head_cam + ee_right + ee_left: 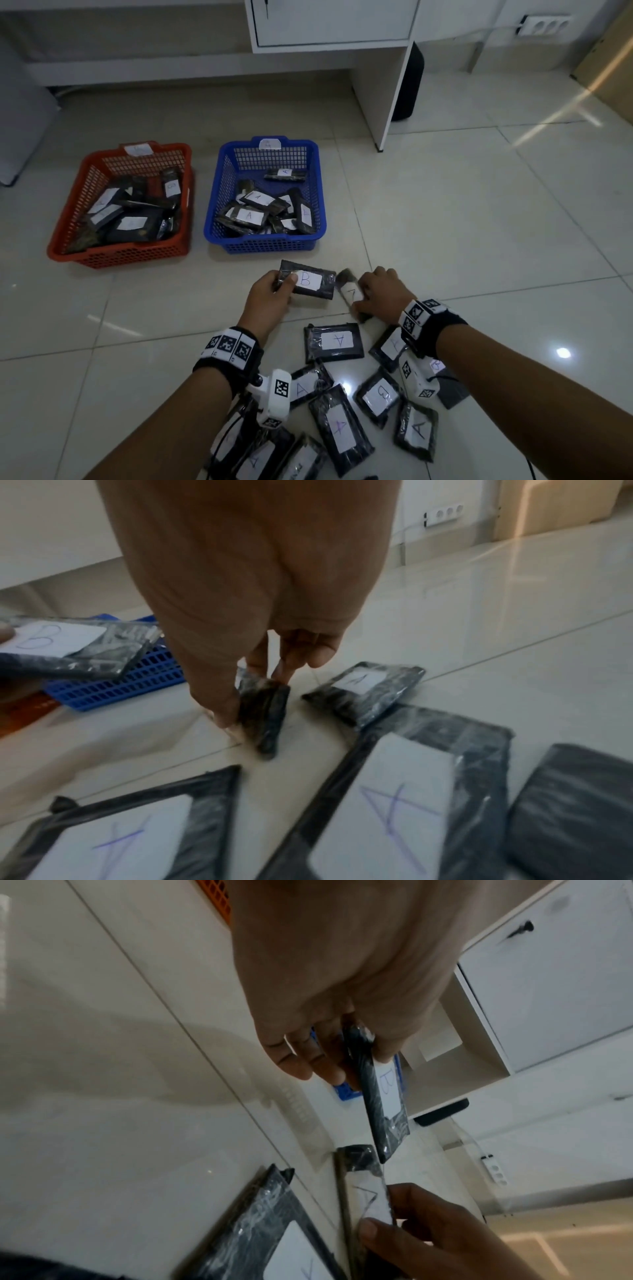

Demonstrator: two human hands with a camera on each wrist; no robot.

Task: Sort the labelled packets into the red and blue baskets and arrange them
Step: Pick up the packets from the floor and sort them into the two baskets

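Observation:
My left hand (274,294) holds a black packet labelled B (308,280) above the floor, thumb on its label; the left wrist view shows the B packet (385,1096) edge-on between thumb and fingers. My right hand (380,294) pinches a black packet labelled A (350,289), tilted up on its edge against the floor, and the right wrist view shows that A packet (265,718) standing between thumb and fingers. The red basket (120,253) at far left holds B packets. The blue basket (267,245) beside it holds A packets.
Several loose black packets (334,342) labelled A or B lie on the white tiled floor near me. A white desk (387,85) stands behind the baskets, with a black speaker (409,82) beside its leg. A wall socket (544,24) is at far right.

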